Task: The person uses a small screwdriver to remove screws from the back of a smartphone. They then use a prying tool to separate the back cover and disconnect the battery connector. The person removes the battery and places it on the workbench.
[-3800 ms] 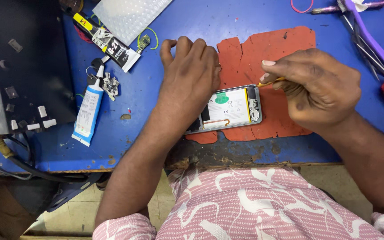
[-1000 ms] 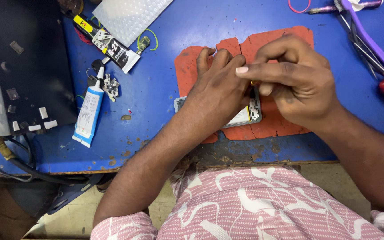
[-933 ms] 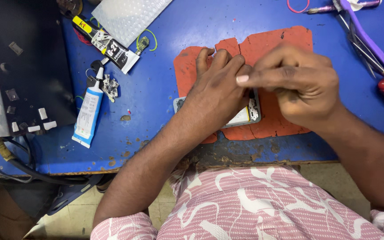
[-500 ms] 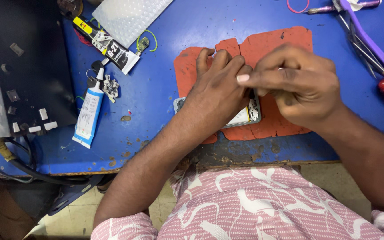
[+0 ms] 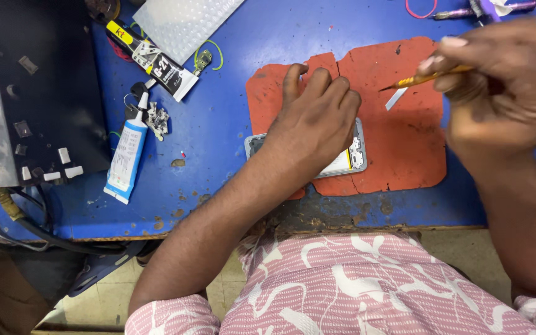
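An opened phone (image 5: pixel 348 156) lies on a red mat (image 5: pixel 404 130) on the blue table. My left hand (image 5: pixel 314 121) rests flat on the phone and covers most of it. My right hand (image 5: pixel 504 80) is raised above the mat's right side, pinching yellow tweezers (image 5: pixel 426 77). A small white strip (image 5: pixel 396 98) hangs from the tweezer tips, clear of the phone.
A white and blue glue tube (image 5: pixel 126 154) and a black and yellow tube (image 5: pixel 150 59) lie at the left. A black tray (image 5: pixel 44 93) with small parts sits far left. A bubble sheet (image 5: pixel 181 22) is at the top; tools (image 5: pixel 473 9) lie top right.
My right hand has lifted off the phone and moved up and right, pulling a white strip away with the tweezers. My left hand stays pressed on the phone.
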